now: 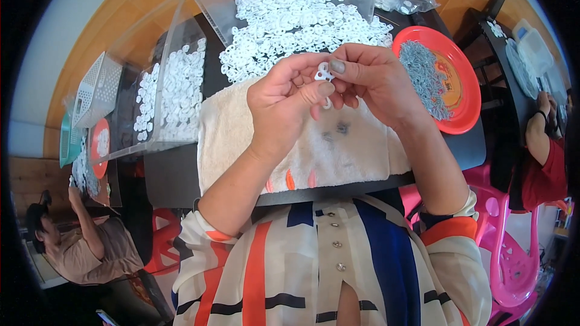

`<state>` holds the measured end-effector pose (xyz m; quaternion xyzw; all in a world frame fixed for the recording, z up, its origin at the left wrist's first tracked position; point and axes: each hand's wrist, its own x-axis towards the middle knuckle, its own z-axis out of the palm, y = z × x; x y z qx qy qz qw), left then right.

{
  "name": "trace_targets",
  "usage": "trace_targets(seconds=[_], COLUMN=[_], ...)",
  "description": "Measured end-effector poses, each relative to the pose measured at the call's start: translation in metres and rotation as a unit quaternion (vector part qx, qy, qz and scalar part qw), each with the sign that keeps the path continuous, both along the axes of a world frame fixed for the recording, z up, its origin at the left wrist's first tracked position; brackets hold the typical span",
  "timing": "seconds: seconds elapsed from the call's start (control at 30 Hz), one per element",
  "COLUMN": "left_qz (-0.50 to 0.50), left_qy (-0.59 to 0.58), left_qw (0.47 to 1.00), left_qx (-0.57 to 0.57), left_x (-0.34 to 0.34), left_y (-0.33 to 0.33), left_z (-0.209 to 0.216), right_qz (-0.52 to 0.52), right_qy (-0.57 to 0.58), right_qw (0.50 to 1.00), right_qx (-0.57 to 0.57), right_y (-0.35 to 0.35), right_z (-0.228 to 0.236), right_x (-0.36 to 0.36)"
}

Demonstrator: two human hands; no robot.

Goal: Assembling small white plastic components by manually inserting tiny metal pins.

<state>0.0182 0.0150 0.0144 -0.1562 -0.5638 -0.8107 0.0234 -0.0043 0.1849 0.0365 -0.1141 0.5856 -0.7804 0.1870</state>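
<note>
Above the beige towel, my two hands meet around a small white plastic piece with round holes (324, 71). My left hand (279, 99) is closed, its thumb pressed against the lower part of the piece. From the other side my right hand (377, 78) pinches the piece's upper end between thumb and fingers. A second bit of white shows below the fingers, mostly hidden. Beneath the hands lies the towel (241, 151), with dark smudges and orange and pink marks near its front edge.
Beyond the towel, a clear bin (211, 15) spills a heap of white pieces (290, 27). Left stands another clear box (166, 142) of them. A red plate (468, 93) at right holds small grey metal parts (423, 78). Other people sit at both sides; a pink chair (513, 253) stands right.
</note>
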Motion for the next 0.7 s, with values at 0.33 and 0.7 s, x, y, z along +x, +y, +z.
trace_targets(seconds=[0.33,0.7], left_qz=[0.012,0.006], left_qy=[0.028,0.103], left_qw=[0.999,0.994], left_qx=[-0.008,-0.046], left_x=[-0.0015,0.0033], left_y=[-0.0024,-0.0016], left_z=[-0.0020,0.0007], right_qz=[0.005,-0.016], right_qy=[0.006,0.054], right_qw=[1.000,0.996], right_qx=[0.011,0.066], right_y=[-0.0023,-0.0043], right_z=[0.0017,0.0062], right_x=[0.0027,0.0082])
